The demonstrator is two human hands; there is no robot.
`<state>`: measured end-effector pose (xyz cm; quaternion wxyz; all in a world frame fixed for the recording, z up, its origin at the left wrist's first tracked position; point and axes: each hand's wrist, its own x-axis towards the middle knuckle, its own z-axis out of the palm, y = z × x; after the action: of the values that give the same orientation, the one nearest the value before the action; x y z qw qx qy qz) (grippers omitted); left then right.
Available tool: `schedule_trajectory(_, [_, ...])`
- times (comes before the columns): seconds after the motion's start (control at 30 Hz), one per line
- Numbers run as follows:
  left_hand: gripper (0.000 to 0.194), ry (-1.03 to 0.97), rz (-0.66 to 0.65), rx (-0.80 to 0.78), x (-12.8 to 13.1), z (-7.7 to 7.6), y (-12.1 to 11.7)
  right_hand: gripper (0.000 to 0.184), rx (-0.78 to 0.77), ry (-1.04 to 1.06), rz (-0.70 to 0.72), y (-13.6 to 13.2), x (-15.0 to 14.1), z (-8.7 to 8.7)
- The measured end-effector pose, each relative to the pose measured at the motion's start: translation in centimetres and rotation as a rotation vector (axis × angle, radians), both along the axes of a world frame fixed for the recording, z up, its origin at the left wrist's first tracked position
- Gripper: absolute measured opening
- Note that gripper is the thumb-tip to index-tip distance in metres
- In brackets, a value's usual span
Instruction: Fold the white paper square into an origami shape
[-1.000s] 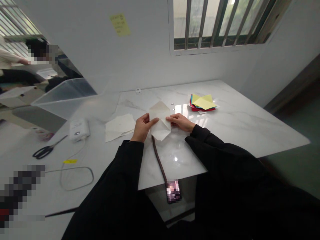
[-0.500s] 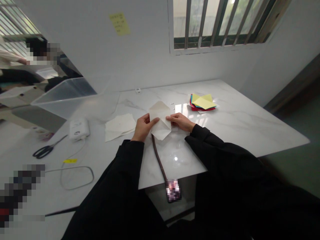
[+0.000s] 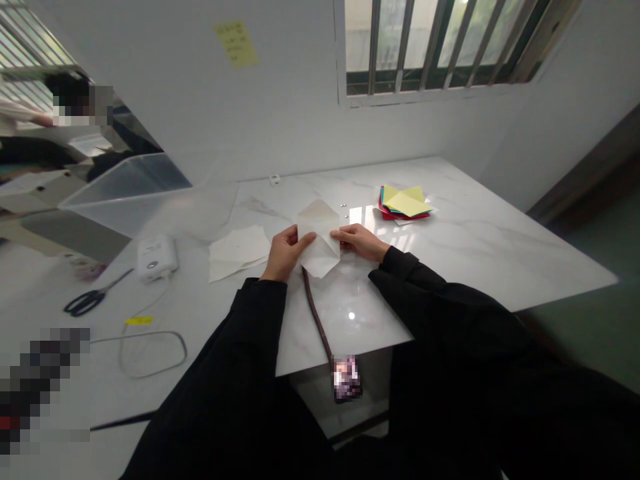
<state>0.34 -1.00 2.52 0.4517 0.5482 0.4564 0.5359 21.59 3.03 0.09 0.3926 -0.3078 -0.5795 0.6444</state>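
A cream paper envelope [image 3: 320, 217], with pointed flaps showing at its top and bottom, is held up between my two hands above the table. My left hand [image 3: 287, 253] pinches its left edge, thumb on the near face. At its right side, the thumb and fingers of my right hand [image 3: 361, 241] close on the paper near the middle fold. Left of my left hand lie more cream paper pieces [image 3: 237, 252], overlapping each other. A dark brown strap-like cord [image 3: 316, 313] runs from below the envelope to the table's front edge.
Folded coloured papers [image 3: 406, 202], yellow on top, lie at the back right. Scissors [image 3: 90, 301], a white box-shaped device [image 3: 157, 258] with a cable, and a clear plastic bin [image 3: 130, 183] are on the left. Beyond the partition is another person [image 3: 70, 93]. A white marbled table [image 3: 475, 247] extends right.
Both hands keep their hold on the envelope with hardly any movement. The whole view has shifted very slightly.
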Motion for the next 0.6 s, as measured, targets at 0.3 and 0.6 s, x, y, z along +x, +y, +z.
schedule_trajectory(0.3, [0.063, 0.003, 0.008, 0.017, -0.10, -0.08, 0.21, 0.056, 0.030, -0.007, -0.008, 0.21, 0.07, -0.42])
schedule_trajectory(0.6, [0.061, -0.009, 0.006, 0.004, -0.14, 0.03, 0.14, 0.055, 0.059, 0.012, 0.030, 0.60, 0.05, -0.86])
